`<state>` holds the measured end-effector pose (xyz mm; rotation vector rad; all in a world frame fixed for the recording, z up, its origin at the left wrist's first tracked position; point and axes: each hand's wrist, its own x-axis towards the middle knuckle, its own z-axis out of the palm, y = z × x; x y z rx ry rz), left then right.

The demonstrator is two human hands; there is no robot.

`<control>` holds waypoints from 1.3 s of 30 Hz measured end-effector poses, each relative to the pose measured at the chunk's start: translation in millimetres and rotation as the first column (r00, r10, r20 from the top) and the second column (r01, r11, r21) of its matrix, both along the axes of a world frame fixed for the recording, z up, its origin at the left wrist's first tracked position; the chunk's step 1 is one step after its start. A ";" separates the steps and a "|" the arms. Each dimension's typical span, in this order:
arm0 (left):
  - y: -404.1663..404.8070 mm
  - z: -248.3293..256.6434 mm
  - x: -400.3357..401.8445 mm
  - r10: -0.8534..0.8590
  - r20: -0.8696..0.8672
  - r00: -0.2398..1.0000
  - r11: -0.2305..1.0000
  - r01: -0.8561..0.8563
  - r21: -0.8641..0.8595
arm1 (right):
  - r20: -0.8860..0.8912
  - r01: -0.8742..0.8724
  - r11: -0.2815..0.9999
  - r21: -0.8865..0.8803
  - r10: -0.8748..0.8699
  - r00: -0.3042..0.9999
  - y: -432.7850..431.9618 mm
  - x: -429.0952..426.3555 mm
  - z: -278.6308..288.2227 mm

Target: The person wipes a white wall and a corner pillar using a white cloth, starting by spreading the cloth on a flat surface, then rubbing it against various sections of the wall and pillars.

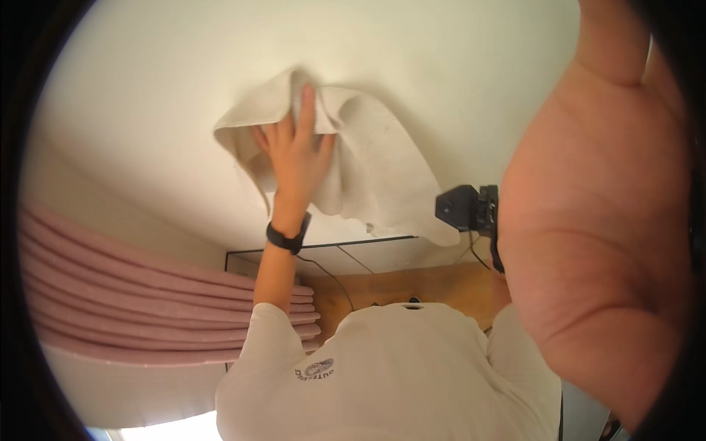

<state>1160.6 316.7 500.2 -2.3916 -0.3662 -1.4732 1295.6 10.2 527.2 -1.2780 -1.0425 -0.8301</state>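
My left hand (295, 151) presses a beige cloth (380, 160) against a broad white surface (165, 71). Its fingers are spread, and several of their tips are hidden by a fold. The cloth is rumpled, with one corner trailing down to the right across a dark edge line. A black band (287, 237) circles my left wrist. Very near the camera, my right hand (595, 204) fills the right side; its fingers run out of the frame, so what it touches is hidden. Beside that hand, a black device (466, 208) sits on a strap at my right wrist.
A pink pleated curtain (165, 308) hangs at the left. Below the white surface runs a pale panelled strip (353, 256), then wood-coloured flooring (397, 284). A thin dark cable (333, 275) curves near my left forearm. Bright light (171, 427) shows at the bottom left.
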 end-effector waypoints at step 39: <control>148.8 64.0 -83.1 -0.097 0.157 0.983 0.994 0.089 0.057 | 0.121 0.426 0.905 0.003 -0.423 0.898 13.1 -83.2 40.5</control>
